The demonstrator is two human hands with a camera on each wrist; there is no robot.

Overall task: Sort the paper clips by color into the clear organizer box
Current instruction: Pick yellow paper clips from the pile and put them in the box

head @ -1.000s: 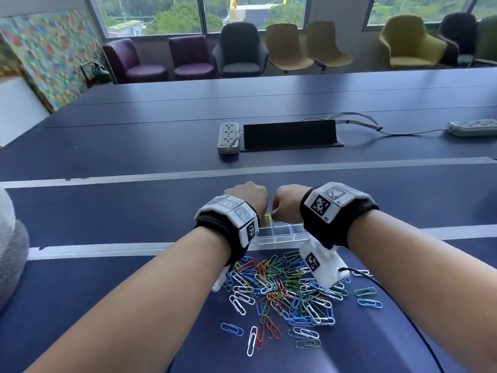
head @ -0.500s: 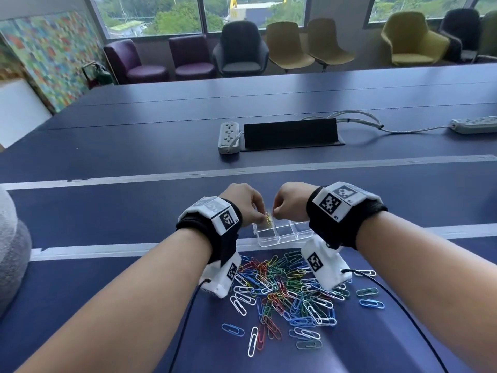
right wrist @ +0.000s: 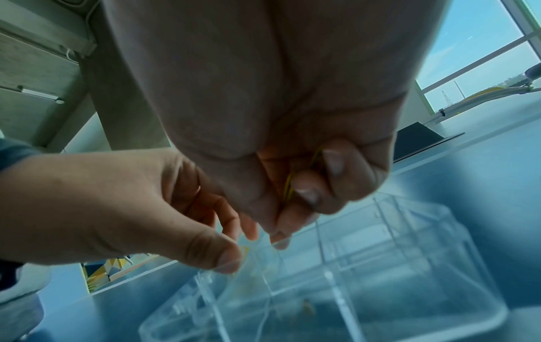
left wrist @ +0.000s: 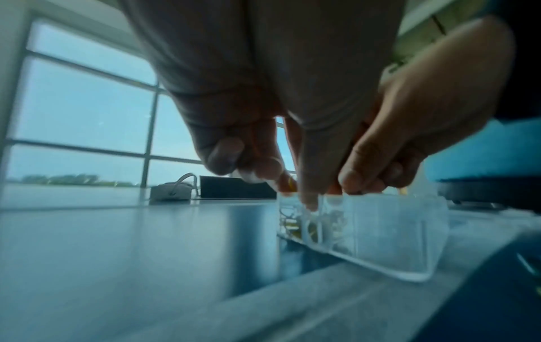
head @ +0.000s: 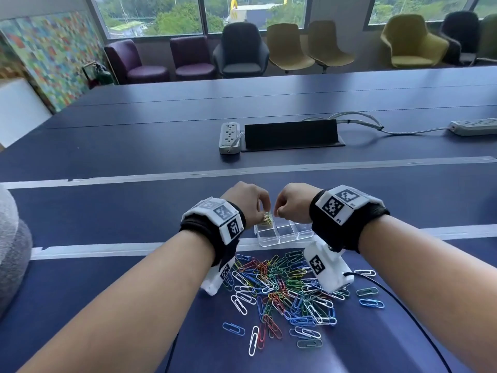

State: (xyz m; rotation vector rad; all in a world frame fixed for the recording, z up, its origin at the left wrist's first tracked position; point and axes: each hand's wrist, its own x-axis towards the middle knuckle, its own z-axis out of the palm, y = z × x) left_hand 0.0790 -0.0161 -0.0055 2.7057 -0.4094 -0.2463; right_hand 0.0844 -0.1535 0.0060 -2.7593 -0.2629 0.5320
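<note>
Both hands over organizer box (head: 282, 232) (yellow clips (head: 266, 219)).

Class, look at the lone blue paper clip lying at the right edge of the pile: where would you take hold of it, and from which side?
Pinch the blue paper clip across its two long sides, from straight above. It lies flat on the table, apart from the pile, so nothing blocks fingertips there.

Far end of the clear organizer box (head: 282, 232) behind both hands.
</note>
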